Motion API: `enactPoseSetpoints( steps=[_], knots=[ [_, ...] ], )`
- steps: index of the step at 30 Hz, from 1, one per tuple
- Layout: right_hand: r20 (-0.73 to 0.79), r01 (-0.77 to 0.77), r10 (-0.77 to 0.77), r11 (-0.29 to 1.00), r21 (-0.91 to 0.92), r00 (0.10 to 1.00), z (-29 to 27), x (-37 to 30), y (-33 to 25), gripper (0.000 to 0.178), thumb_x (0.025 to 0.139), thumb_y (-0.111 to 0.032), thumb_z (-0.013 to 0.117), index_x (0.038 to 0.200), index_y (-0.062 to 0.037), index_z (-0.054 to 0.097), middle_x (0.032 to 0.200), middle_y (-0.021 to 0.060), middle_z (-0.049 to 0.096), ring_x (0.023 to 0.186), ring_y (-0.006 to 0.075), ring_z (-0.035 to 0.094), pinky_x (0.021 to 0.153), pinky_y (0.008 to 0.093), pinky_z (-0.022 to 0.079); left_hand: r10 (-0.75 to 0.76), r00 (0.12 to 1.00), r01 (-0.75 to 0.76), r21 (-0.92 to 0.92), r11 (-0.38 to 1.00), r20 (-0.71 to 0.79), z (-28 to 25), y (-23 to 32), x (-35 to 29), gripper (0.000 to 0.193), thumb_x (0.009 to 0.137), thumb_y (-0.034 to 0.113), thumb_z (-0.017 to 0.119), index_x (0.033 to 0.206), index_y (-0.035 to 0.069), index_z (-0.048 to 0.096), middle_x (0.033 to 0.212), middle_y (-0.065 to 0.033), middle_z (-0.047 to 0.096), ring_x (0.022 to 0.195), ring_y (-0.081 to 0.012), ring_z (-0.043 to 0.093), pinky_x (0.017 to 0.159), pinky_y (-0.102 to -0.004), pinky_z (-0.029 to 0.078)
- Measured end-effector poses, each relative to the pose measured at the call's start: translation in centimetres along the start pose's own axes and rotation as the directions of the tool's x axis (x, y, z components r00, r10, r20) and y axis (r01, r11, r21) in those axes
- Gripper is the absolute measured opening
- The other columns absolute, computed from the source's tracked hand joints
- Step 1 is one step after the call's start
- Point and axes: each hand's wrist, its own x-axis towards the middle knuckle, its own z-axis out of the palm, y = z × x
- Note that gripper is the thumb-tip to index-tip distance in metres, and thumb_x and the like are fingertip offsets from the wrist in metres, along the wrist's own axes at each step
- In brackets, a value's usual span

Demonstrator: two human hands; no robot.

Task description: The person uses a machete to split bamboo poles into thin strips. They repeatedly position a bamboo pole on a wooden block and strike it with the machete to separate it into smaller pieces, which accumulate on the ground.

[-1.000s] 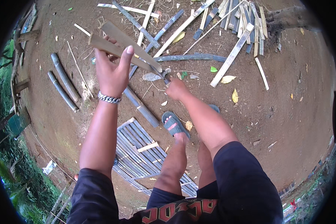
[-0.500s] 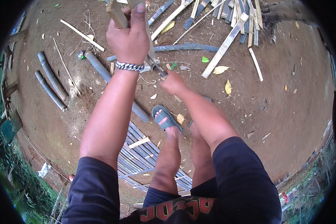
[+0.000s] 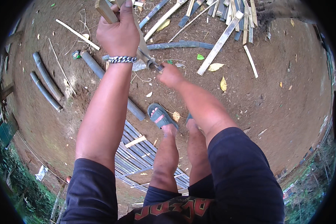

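High in the picture, my left hand [image 3: 119,37] is closed around a pale wooden or bamboo piece [image 3: 105,11] with a flat, squared end. A chain bracelet sits on that wrist. To its lower right, my right hand [image 3: 170,75] grips the short handle of a bladed tool, which looks like a knife [image 3: 151,61]. Its narrow blade slants up to the left, against the lower end of a long pale strip beneath my left hand. My left hand and forearm hide part of the strip, and where blade and strip meet is hard to make out.
Split bamboo strips [image 3: 227,30] lie heaped at the far right. Bamboo poles [image 3: 48,76] rest on the dirt at left, and a longer pole [image 3: 136,109] lies near my sandalled feet [image 3: 162,115]. A slatted bamboo panel [image 3: 138,156] is beside my legs.
Both hands have shifted slightly left in the picture, as has the ground, so the view itself has moved. My grips stay the same, and the blade still slants against the strip.
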Motion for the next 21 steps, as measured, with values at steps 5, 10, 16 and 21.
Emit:
enactPoseSetpoints(
  steps=[5, 10, 16, 21],
  knots=[
    [0.064, -0.037, 0.038, 0.999, -0.009, 0.997, -0.4, 0.5, 0.1, 0.06, 0.077, -0.027, 0.076, 0.128, -0.0013, 0.059, 0.106, 0.0221, 0.071, 0.098, 0.0377, 0.07, 0.089, 0.0424, 0.054, 0.045, 0.995, -0.055, 0.111, 0.992, 0.09, -1.5, 1.5, -0.1, 0.029, 0.095, 0.017, 0.073, 0.118, 0.0, 0.07, 0.089, -0.0082, 0.072, 0.083, -0.0164, 0.066, 0.076, -0.0315, 0.053],
    [-0.036, 0.037, -0.03, 0.977, 0.209, 0.999, 1.8, -0.1, -1.3, 0.061, 0.077, -0.014, 0.073, 0.133, -0.0018, 0.052, 0.097, 0.0159, 0.071, 0.091, 0.0307, 0.07, 0.085, 0.0395, 0.054, 0.048, 0.99, -0.06, 0.086, 0.995, 0.13, -5.5, -1.6, 1.9, 0.034, 0.095, 0.014, 0.071, 0.125, -0.003, 0.067, 0.107, -0.0139, 0.073, 0.098, -0.0168, 0.069, 0.085, -0.0331, 0.056],
    [0.088, -0.105, 0.065, 0.778, 0.619, 0.994, 5.0, 0.9, -1.5, 0.039, 0.081, 0.0, 0.069, 0.117, -0.0007, 0.054, 0.081, 0.0056, 0.062, 0.064, 0.0153, 0.061, 0.063, 0.0339, 0.052, -0.015, 0.999, 0.007, -0.138, 0.99, -0.051, -10.4, -5.8, 1.3, 0.032, 0.1, 0.029, 0.068, 0.113, 0.0, 0.071, 0.095, -0.0054, 0.072, 0.085, -0.0102, 0.066, 0.074, -0.0256, 0.051],
    [-0.026, -0.07, 0.101, 0.834, 0.547, 0.995, 4.2, 0.0, -3.2, 0.028, 0.085, -0.006, 0.074, 0.107, -0.0019, 0.058, 0.08, 0.0051, 0.064, 0.064, 0.014, 0.062, 0.057, 0.0323, 0.052, -0.375, 0.926, 0.375, -0.014, 0.927, -0.042, -19.8, -9.4, -8.8, 0.034, 0.105, 0.024, 0.06, 0.127, -0.002, 0.065, 0.114, -0.0112, 0.071, 0.099, -0.0161, 0.069, 0.088, -0.0296, 0.055]
  ],
)
